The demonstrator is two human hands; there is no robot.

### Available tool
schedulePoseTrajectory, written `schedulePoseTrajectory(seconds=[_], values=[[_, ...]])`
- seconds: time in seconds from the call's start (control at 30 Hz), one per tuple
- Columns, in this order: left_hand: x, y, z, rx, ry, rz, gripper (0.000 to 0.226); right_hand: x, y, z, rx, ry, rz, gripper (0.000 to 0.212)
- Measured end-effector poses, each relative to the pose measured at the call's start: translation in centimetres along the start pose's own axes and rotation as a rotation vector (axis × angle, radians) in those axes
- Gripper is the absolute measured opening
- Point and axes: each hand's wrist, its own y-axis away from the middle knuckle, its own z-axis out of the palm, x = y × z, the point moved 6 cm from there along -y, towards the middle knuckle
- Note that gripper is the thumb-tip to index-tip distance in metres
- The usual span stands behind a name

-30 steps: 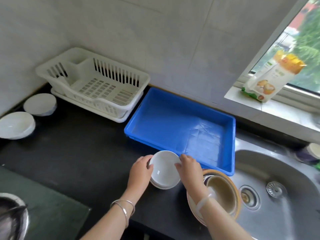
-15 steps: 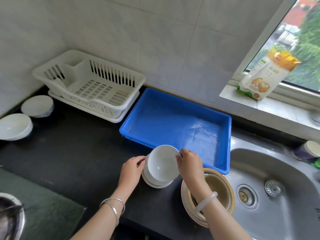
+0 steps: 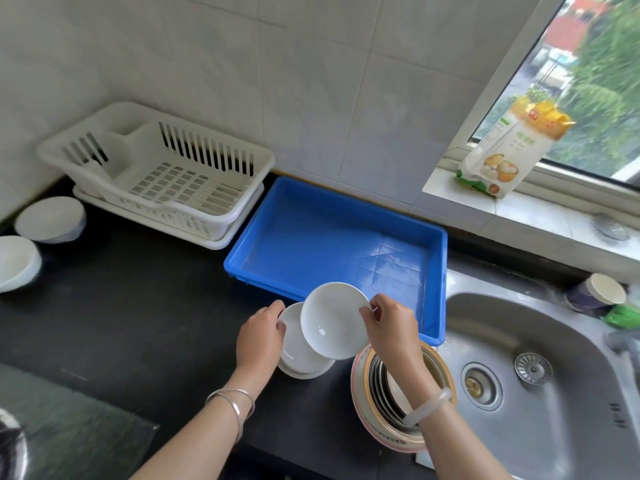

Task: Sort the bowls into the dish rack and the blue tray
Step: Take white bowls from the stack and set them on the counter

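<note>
Lifted higher than before, the glossy round white bowl [image 3: 332, 323] tilts over its stack [image 3: 298, 356] on the black tabletop [image 3: 138, 306], rim pinched in the grip of the right hand [image 3: 389, 329]; the left hand [image 3: 259, 337] clasps the stack, just before the blue tray [image 3: 311, 244].

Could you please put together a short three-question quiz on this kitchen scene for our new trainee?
1. True or false: the dish rack stands beside the blue tray, against the tiled wall.
2. Fill in: the left hand holds the stack of white bowls on the black ___.
3. Which hand pinches the rim of the lifted white bowl? A) left hand B) right hand
Key: 1 true; 2 counter; 3 B.
</note>
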Motion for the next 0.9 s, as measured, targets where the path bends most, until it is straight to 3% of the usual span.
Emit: schedulePoseTrajectory(seconds=[0.2,0.43,0.9], values=[[-0.1,-0.1,-1.0,-0.028,0.102,-0.054,0.008,-0.3,-0.1,-0.6,0.007,-0.018,0.013,0.015],[-2.8,-0.8,-4.6,0.060,0.302,-0.207,0.010,-2.6,-0.9,-1.2,0.001,-0.086,-0.046,0.016],[-17.9,0.0,-13.9,0.393,0.490,-0.544,0.014,-15.2,-2.7,8.5,-0.261,-0.176,-0.123,0.018]])
